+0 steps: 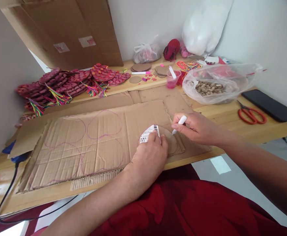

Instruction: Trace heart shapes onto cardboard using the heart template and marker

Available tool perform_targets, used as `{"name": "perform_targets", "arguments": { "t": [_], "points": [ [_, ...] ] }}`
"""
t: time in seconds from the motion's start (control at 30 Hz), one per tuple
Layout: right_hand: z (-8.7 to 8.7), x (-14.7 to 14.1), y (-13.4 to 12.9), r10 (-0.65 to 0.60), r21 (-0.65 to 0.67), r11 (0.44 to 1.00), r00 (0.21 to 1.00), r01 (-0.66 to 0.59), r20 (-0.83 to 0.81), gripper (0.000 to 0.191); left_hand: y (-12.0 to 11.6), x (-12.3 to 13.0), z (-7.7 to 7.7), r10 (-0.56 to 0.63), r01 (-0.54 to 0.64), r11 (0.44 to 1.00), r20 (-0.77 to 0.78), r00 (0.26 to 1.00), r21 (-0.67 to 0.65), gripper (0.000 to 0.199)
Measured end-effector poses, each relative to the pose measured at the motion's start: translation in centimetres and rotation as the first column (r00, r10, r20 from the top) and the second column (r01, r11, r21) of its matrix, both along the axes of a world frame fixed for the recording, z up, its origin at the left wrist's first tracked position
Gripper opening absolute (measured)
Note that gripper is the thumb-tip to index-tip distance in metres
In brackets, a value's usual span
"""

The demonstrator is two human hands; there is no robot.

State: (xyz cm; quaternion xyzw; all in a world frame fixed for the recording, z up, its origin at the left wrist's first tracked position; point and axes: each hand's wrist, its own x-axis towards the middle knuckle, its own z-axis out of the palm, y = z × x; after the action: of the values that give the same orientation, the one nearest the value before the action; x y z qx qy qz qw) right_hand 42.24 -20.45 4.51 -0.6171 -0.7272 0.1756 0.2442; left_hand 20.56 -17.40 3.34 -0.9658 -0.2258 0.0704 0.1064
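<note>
A sheet of corrugated cardboard (109, 121) lies on the table, with several rounded outlines drawn on it in purple-pink. Near its right end sits a rounded cardboard piece (172, 141) with a white printed label (147, 134) on its left part. My left hand (153, 152) presses down on this piece, fingers spread over the label and its middle. Just to the right, my right hand (191, 126) grips a white marker (182, 121), its tip down at the piece's right edge.
Stacked pink-red decorated pieces (69, 82) with tassels stand at the back left. Behind the sheet are cardboard discs (143, 67) and a plastic cup (173, 79). Rightward lie a bag of peanuts (210, 88), orange-handled scissors (251, 114) and a black phone (271, 105). A cable (7, 193) crosses the left edge.
</note>
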Motion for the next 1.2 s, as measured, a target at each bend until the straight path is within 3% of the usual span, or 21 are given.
{"name": "perform_targets", "arguments": {
  "t": [0.17,0.37,0.5,0.67,0.9,1.2],
  "points": [
    [-0.4,-0.3,1.6,-0.045,-0.008,0.999,0.999,0.045,0.026,0.026,0.1,0.1,0.1,0.003,-0.004,1.000,-0.039,0.999,-0.017,0.052],
    [-1.0,-1.8,4.6,0.025,0.071,0.997,0.997,-0.020,-0.068,0.025,0.2,0.0,0.0,0.000,-0.001,1.000,-0.022,1.000,-0.008,0.051],
    [-1.4,-2.0,5.0,0.057,0.103,0.994,0.989,-0.043,-0.135,0.023,0.3,-0.2,0.0,0.003,-0.003,1.000,-0.018,1.000,-0.008,0.049],
    [-1.6,-1.0,3.2,-0.018,0.090,0.996,0.997,0.025,-0.074,0.024,0.5,-0.3,0.2,0.000,0.000,1.000,-0.012,1.000,-0.027,0.047],
    [-1.1,-0.8,-1.2,-0.103,0.097,0.989,0.991,0.110,-0.081,0.023,0.8,-0.4,0.5,0.011,-0.011,0.998,0.003,1.000,-0.064,0.041],
    [-0.8,-1.5,-5.7,-0.137,-0.032,0.990,0.981,0.134,-0.140,0.025,0.9,-0.4,0.6,-0.003,0.005,0.998,0.027,1.000,-0.064,0.038]
  ]
}}
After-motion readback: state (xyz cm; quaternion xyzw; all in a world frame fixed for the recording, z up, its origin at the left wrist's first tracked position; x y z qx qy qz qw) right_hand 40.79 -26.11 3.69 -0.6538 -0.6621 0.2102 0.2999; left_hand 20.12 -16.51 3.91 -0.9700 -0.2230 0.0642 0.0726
